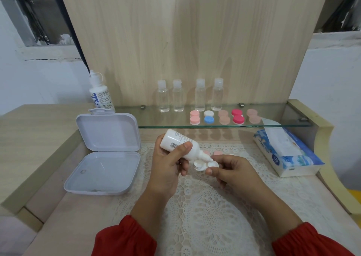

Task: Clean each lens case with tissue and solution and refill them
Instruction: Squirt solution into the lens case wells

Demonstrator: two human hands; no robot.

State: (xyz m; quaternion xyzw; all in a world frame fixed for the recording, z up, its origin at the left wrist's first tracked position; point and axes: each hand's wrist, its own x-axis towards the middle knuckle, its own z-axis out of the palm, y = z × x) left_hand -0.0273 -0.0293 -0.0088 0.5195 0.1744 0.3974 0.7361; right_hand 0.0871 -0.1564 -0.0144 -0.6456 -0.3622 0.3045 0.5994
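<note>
My left hand [168, 165] grips a white solution bottle [179, 142], tilted so its nozzle points down into the right well of an open white lens case [205, 165]. My right hand [232, 169] pinches that case at its right side, a little above the lace mat [205, 206]. Two pink caps [213, 153] lie on the mat just behind the case, partly hidden by the bottle. Several closed lens cases [224, 117], pink, blue-and-white, peach and magenta, stand in a row on the glass shelf [156, 117].
An open white plastic box [103, 154] lies at the left of the mat. A tissue pack [287, 154] sits at the right. Several clear bottles [189, 99] line the back of the shelf, and another white solution bottle [99, 93] stands at its left end.
</note>
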